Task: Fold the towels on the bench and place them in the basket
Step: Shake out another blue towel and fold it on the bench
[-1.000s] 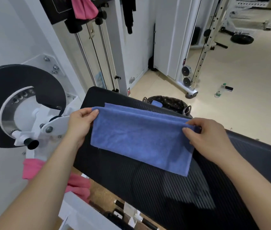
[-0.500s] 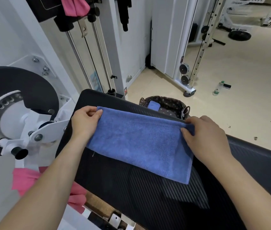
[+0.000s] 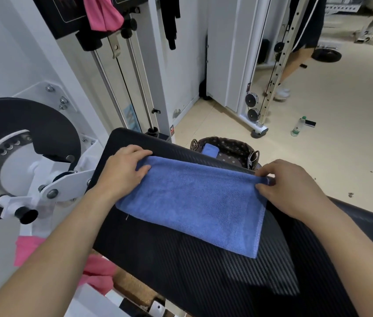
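On counter [image 3: 203, 282]: left grip [image 3: 123, 170], right grip [image 3: 288, 186] pinch far corners of blue towel [image 3: 192, 202]; align edges, smooth flat before next fold.

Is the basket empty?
No, a blue towel already lies inside the basket.

A blue towel [image 3: 194, 202] of fuzzy, matt terry cloth with a stitched hem. The counter [image 3: 226, 282] before me is black padding, ribbed like carbon weave, faintly shiny. The basket [image 3: 233, 145] is woven wicker lined with printed cloth. The guide rods [image 3: 141, 88] are polished, gleaming metal.
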Demonstrator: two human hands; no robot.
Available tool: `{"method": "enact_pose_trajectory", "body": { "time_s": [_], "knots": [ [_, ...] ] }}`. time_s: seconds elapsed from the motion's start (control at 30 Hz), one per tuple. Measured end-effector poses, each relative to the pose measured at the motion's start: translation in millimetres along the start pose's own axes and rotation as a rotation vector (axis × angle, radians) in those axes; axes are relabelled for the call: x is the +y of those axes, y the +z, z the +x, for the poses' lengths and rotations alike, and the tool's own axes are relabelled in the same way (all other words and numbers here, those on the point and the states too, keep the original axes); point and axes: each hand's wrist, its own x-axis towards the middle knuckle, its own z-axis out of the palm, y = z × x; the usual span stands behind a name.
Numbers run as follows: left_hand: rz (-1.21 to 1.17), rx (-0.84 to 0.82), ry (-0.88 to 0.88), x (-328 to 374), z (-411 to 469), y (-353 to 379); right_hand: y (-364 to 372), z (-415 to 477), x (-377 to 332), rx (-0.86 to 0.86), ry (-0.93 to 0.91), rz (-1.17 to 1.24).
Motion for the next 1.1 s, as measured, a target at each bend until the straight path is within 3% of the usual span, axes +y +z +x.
{"method": "enact_pose_trajectory", "body": {
  "time_s": [0.13,0.23,0.4,0.5,0.63,0.73,0.93,1.1],
  "knots": [
    [0.059,-0.049,-0.054,4.9,6.2,-10.2,-4.2,10.0,-6.6,-0.098,0.007,-0.071],
    [-0.031,-0.074,-0.084,7.0,2.3,-17.4,-14.4,22.0,-14.7,-0.184,0.005,-0.121],
    [-0.270,-0.035,-0.321,-6.7,-34.9,-49.9,-44.3,45.2,-46.6,-0.369,0.012,0.323],
    [-0.355,0.060,-0.392,-12.0,-72.2,-84.3,-54.9,63.9,-83.9,-0.325,-0.094,0.479],
    [-0.383,0.319,-0.431,-1.3,-123.5,-119.1,-66.9,78.3,-131.1,-0.132,-0.277,0.632],
    [-0.351,0.369,-0.463,22.6,-164.8,-110.9,-65.1,78.0,-134.4,-0.010,-0.419,0.534],
    [-0.235,0.004,-0.398,83.5,-236.8,1.4,-8.3,60.1,-66.1,-0.188,-0.506,0.106],
    [-0.225,-0.015,-0.473,125.9,-258.7,61.3,16.1,54.6,-34.0,-0.143,-0.603,-0.004]
  ]
}}
